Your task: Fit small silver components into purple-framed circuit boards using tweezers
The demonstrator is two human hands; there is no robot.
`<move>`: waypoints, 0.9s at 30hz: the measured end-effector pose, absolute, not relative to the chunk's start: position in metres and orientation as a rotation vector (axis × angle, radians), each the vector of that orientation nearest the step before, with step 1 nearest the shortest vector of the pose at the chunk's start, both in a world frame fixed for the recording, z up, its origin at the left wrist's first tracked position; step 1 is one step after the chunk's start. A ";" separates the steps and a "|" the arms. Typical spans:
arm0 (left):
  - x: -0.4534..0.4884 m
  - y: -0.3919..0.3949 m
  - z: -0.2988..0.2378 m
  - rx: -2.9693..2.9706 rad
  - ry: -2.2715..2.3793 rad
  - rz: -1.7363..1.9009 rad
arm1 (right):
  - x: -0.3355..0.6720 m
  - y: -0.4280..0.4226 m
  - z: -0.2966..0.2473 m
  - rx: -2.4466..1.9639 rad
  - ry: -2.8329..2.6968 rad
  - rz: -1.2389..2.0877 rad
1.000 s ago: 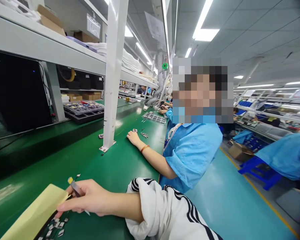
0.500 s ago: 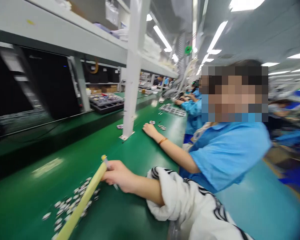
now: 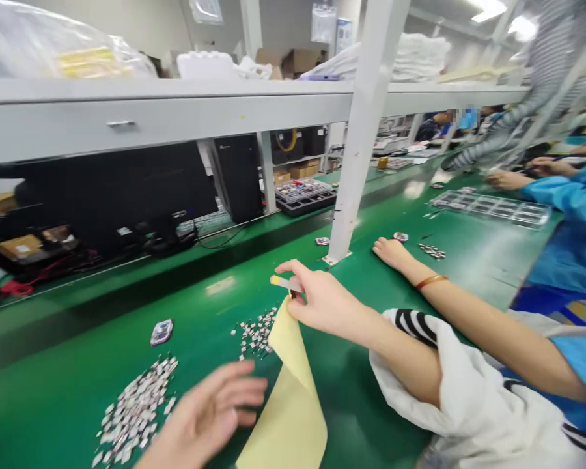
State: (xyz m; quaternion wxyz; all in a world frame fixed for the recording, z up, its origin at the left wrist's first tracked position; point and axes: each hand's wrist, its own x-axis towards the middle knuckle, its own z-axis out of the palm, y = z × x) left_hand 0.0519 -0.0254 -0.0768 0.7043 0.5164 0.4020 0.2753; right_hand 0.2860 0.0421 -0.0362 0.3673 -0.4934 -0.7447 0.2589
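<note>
Now the left hand [image 3: 209, 417] comes in lower centre, open; right hand [image 3: 322, 303] pinches yellow sheet [image 3: 290, 391]; shelf labels [image 3: 322, 23] unreadable.

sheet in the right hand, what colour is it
Pale yellow, plain. The sheet shows best in the head view, pinched at its top by the right hand.

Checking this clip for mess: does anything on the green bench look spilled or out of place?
Small pale parts lie loose on the green bench in two scattered heaps, one by the open left hand, one beside the curled yellow sheet that the right hand pinches. Nothing looks damaged.
</note>
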 end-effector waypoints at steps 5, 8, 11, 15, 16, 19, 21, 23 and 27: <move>0.083 -0.015 -0.012 1.156 0.837 0.741 | 0.250 0.011 -0.002 -1.185 -2.338 0.279; 0.095 -0.024 0.008 1.240 0.912 0.748 | 0.243 0.004 0.005 -1.020 -2.289 0.441; 0.098 -0.031 0.012 1.280 0.859 0.740 | 0.247 0.004 0.009 -0.929 -2.220 0.564; 0.099 -0.032 0.006 1.387 0.795 0.741 | 0.263 0.003 0.014 -0.880 -2.177 0.706; 0.099 -0.032 0.005 1.404 0.798 0.755 | 0.268 0.002 0.015 -0.881 -2.174 0.718; 0.103 -0.030 0.003 1.419 0.826 0.787 | 0.280 -0.001 0.017 -0.905 -2.152 0.708; 0.106 -0.028 0.002 1.415 0.847 0.777 | 0.286 -0.002 0.018 -0.910 -2.135 0.721; 0.109 -0.027 0.002 1.392 0.857 0.752 | 0.289 -0.004 0.019 -0.916 -2.141 0.741; 0.113 -0.026 0.000 1.433 0.918 0.815 | 0.285 -0.005 0.015 -0.929 -2.234 0.663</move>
